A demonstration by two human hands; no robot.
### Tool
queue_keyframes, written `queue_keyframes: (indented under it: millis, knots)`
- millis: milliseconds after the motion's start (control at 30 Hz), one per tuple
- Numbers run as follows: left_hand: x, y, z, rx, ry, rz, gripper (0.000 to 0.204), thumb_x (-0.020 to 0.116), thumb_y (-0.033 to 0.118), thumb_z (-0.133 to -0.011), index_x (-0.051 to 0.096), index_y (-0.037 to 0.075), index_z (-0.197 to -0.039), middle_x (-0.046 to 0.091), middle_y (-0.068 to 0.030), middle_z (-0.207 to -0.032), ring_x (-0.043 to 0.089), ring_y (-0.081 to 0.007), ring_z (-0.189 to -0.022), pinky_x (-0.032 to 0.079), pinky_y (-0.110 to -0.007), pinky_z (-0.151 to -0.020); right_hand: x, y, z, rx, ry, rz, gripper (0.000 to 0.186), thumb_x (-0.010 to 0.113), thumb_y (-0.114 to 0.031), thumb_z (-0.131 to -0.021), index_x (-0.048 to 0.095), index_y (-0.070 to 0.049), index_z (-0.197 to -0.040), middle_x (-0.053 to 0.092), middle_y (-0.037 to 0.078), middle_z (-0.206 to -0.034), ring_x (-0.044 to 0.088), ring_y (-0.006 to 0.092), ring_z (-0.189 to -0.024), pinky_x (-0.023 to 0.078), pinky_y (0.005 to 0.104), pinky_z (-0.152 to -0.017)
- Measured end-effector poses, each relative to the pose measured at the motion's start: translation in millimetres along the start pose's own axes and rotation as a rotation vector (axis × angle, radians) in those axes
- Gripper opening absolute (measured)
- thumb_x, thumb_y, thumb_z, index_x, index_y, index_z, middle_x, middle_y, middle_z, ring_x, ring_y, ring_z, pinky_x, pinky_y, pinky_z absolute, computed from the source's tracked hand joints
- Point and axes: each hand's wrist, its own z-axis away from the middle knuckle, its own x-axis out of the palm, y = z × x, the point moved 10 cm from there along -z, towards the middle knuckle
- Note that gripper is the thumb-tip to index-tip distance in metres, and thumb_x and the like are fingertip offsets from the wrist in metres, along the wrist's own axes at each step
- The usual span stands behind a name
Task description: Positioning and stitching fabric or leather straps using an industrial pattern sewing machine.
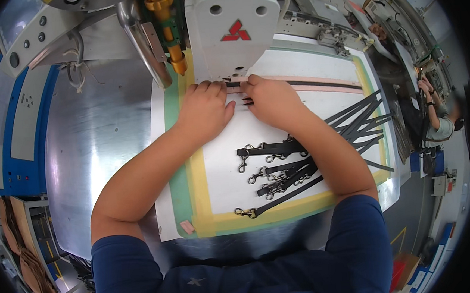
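Under the white sewing machine head (pixel 232 27), a long black strap (pixel 323 85) lies in a track between pink strips (pixel 310 88). My left hand (pixel 204 108) is closed, its curled fingertips on the strap's left end. Close beside it, my right hand (pixel 273 101) pinches the strap just right of the machine head's lower tip. Dark pointed tips (pixel 247 102) stick out below the right hand's fingers; their kind is hidden. Nearer me lies a loose pile of black straps (pixel 296 169) with metal snap hooks (pixel 246 213), partly covered by my right forearm.
A white work sheet (pixel 221 185) edged with yellow and green tape covers the metal table (pixel 103 128). A brass-coloured fitting (pixel 172 42) and a metal tube hang left of the machine head. A blue cabinet (pixel 21 129) stands at far left. Another person (pixel 440 124) works at far right.
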Motion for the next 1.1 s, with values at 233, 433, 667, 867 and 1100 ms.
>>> queue_keyframes:
  millis: [233,433,667,867,1100]
  knots:
    - [-2.3,0.3,2.6,0.006,0.048,0.005,0.044,0.069,0.029,-0.094,0.071,-0.002,-0.125,0.072,-0.0143,-0.117,0.066,-0.0312,-0.113,0.049,-0.045,-0.099,2.5,0.4,-0.4,0.015,-0.017,0.026,0.038,0.072,-0.012,-0.084,0.071,-0.004,-0.121,0.069,0.011,-0.114,0.072,0.0332,-0.099,0.06,0.0441,-0.086]
    - [-4.3,5.0,1.4,0.025,0.031,0.046,0.04,0.069,0.026,-0.094,0.071,0.001,-0.125,0.072,-0.0133,-0.117,0.066,-0.0319,-0.112,0.049,-0.045,-0.099,1.0,0.8,-0.4,0.007,-0.034,0.028,0.026,0.072,-0.015,-0.089,0.074,-0.002,-0.112,0.069,0.014,-0.114,0.073,0.0351,-0.102,0.06,0.0454,-0.087]
    - [-3.6,7.6,-2.2,-0.026,-0.077,0.004,0.041,0.067,0.03,-0.096,0.071,0.01,-0.132,0.066,-0.0135,-0.123,0.06,-0.0317,-0.12,0.047,-0.047,-0.102,-2.4,27.4,17.3,0.072,-0.014,0.035,0.039,0.073,-0.018,-0.09,0.072,-0.012,-0.128,0.068,0.012,-0.12,0.072,0.0337,-0.103,0.059,0.0462,-0.089]
    - [-3.0,7.5,-1.7,-0.079,-0.09,-0.006,0.043,0.067,0.033,-0.096,0.071,0.011,-0.133,0.064,-0.0141,-0.126,0.059,-0.0324,-0.124,0.046,-0.048,-0.106,-13.7,67.0,45.8,0.151,-0.044,0.041,0.036,0.069,-0.017,-0.093,0.073,-0.012,-0.128,0.067,0.012,-0.12,0.072,0.0342,-0.106,0.058,0.0468,-0.092]
    - [1.3,25.3,-16.0,-0.114,-0.198,-0.022,0.045,0.069,0.037,-0.095,0.07,0.011,-0.131,0.065,-0.0147,-0.128,0.058,-0.0329,-0.127,0.043,-0.049,-0.109,-12.3,66.7,44.8,0.103,-0.016,0.087,0.032,0.062,-0.01,-0.095,0.072,-0.006,-0.125,0.067,0.014,-0.119,0.072,0.0349,-0.105,0.059,0.0454,-0.091]
